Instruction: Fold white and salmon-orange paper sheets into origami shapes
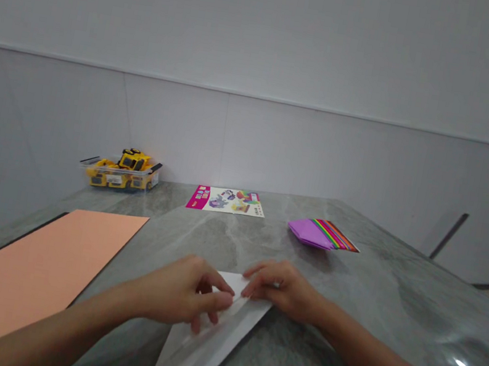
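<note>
A folded sheet of white paper (pixel 222 345) lies aslant on the table in front of me, with creases and a narrow raised flap along its length. My left hand (pixel 188 292) is over its left side, fingers curled, with thumb and index fingertip close together at the flap. The tips of its other fingers rest low over the paper. At the paper's far right corner, my right hand (pixel 285 290) pinches the edge between thumb and fingers. The fingertips partly hide the fold between the two hands.
Orange-pink sheets (pixel 47 269) lie to the left on the grey marbled table (pixel 159 244), over something dark. A clear tub of yellow toy vehicles (pixel 124 172) stands at the far left. Behind are a printed booklet (pixel 227 201) and a purple folded paper with rainbow stripes (pixel 318 233).
</note>
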Demonstrator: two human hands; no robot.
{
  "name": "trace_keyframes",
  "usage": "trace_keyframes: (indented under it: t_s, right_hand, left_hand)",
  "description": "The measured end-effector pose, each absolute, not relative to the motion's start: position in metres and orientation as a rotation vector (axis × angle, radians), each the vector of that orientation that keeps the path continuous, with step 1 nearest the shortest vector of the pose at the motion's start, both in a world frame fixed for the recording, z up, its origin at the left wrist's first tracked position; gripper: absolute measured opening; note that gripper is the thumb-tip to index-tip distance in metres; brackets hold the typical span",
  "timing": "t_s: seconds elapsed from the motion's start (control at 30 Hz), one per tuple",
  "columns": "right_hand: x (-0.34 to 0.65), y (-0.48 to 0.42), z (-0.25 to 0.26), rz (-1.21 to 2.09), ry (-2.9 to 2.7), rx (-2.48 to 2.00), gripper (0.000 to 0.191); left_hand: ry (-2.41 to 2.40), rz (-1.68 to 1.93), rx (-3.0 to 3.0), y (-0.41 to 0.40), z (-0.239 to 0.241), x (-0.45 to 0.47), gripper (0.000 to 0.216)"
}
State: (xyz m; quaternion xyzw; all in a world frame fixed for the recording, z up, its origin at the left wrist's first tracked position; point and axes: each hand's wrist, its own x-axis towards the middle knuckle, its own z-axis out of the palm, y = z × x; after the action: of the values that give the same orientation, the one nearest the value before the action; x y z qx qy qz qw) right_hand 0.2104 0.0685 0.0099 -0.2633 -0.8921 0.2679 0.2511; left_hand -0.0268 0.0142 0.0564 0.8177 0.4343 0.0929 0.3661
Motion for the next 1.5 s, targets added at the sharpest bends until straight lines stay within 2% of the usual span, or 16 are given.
trace_keyframes:
  t_s: [0.1, 0.17, 0.23, 0.3, 0.47, 0.53, 0.57, 0.6, 0.67, 0.73, 0.9, 1.0, 1.1, 1.17, 1.33, 1.5]
  right_hand:
    - [0.215, 0.074, 0.010, 0.600, -2.514, -0.563, 0.018]
    - [0.215, 0.077, 0.008, 0.461, -2.422, -0.702, 0.012]
    - [0.211, 0.079, 0.005, 0.407, -2.232, -0.971, 0.022]
    - [0.205, 0.078, 0.000, 0.505, -2.102, -1.185, 0.036]
    - [0.185, 0.062, -0.007, 0.953, -2.002, -1.254, 0.040]
    - [0.179, 0.050, -0.007, 1.124, -1.934, -1.232, 0.055]
    - [0.177, 0.044, -0.007, 1.180, -1.927, -1.202, 0.069]
    - [0.176, 0.038, -0.005, 1.187, -1.950, -1.174, 0.082]
    - [0.176, 0.028, -0.002, 1.121, -2.089, -1.111, 0.093]
    - [0.177, 0.023, 0.004, 1.031, -2.277, -1.029, 0.091]
    - [0.183, 0.021, 0.022, 0.865, -2.493, -1.027, 0.083]
    - [0.187, 0.022, 0.029, 0.794, -2.545, -1.091, 0.069]
    - [0.189, 0.021, 0.031, 0.790, -2.591, -1.176, 0.069]
    - [0.188, 0.020, 0.030, 0.774, -2.595, -1.240, 0.057]
    - [0.183, 0.017, 0.024, 0.594, -2.551, -1.377, 0.027]
    - [0.174, 0.014, 0.022, 0.356, -2.605, -1.359, 0.007]
  left_hand:
    - [1.063, 0.319, 2.379, 0.015, 0.056, -0.028, 0.029]
    - [1.032, 0.263, 2.557, 0.016, 0.053, -0.030, 0.028]
    - [1.027, 0.166, 2.635, 0.016, 0.047, -0.029, 0.036]
    - [1.084, 0.132, 2.683, 0.014, 0.041, -0.027, 0.037]
    - [1.249, 0.192, 2.705, 0.014, 0.023, -0.019, 0.030]
    - [1.330, 0.260, 2.608, 0.016, 0.018, -0.019, 0.037]
    - [1.371, 0.301, 2.544, 0.017, 0.017, -0.019, 0.045]
    - [1.413, 0.345, 2.495, 0.018, 0.017, -0.019, 0.055]
    - [1.493, 0.429, 2.510, 0.019, 0.021, -0.020, 0.075]
    - [1.514, 0.449, 2.659, 0.019, 0.028, -0.021, 0.080]
    - [1.375, 0.135, 2.654, 0.016, 0.038, -0.022, 0.048]
    - [1.460, 0.145, 2.628, 0.015, 0.038, -0.020, 0.041]
    - [1.487, 0.165, 2.599, 0.015, 0.040, -0.020, 0.034]
    - [1.469, 0.138, 2.497, 0.015, 0.042, -0.021, 0.032]
    - [1.471, 0.066, 2.325, 0.011, 0.042, -0.024, 0.043]
    - [1.502, 0.065, 2.435, 0.006, 0.040, -0.016, 0.027]
